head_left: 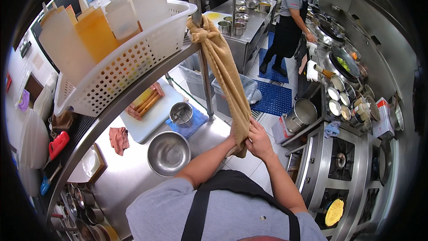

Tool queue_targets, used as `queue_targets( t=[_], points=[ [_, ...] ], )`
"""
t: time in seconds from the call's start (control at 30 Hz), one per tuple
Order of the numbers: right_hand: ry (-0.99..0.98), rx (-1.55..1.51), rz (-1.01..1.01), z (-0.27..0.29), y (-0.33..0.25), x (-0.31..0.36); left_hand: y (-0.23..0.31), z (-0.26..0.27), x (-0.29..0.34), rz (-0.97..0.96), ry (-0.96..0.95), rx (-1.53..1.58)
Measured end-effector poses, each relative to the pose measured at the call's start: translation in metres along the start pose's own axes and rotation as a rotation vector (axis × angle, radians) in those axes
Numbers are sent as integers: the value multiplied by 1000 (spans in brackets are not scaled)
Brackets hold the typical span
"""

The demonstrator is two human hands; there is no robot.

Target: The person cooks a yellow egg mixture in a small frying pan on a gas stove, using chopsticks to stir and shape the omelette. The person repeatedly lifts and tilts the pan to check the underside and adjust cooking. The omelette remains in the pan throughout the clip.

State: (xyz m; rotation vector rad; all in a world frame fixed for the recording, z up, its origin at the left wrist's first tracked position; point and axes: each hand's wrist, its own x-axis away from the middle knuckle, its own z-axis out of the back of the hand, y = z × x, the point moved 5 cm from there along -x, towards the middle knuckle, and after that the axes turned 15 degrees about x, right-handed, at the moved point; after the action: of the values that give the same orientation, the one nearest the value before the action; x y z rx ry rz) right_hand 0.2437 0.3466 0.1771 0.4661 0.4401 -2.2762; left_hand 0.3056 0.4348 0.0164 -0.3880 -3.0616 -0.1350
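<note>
A tan towel hangs knotted round a metal shelf post, its loose end reaching down in front of me. My right hand grips the towel's lower end from the right side, fingers bent against the cloth. My left hand reaches in from the left at the same height. The towel covers its fingers, so I cannot tell how they are closed.
A steel colander and a steel pot stand on the counter to my left. Another person's hands hold brown rolls on a white cutting board. A yellow omelette lies in a pan on the stove. A person stands further back.
</note>
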Motion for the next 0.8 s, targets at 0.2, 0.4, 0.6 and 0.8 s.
queue_targets(
  t=[0.2, 0.4, 0.6, 0.8],
  points=[
    [-39, -559, -253, -5, 28, 11, -3, 34, -17, -88, -173, -616],
    [273, -1177, -699, -13, 65, 35, -39, 19, -23, 242, -767, -281],
    [75, -249, -616, -50, 53, 59, -66, 24, 17, 90, -315, -873],
    [-149, -319, -702, -69, 30, 81, -63, 35, 46, 169, -123, -295]
  ],
)
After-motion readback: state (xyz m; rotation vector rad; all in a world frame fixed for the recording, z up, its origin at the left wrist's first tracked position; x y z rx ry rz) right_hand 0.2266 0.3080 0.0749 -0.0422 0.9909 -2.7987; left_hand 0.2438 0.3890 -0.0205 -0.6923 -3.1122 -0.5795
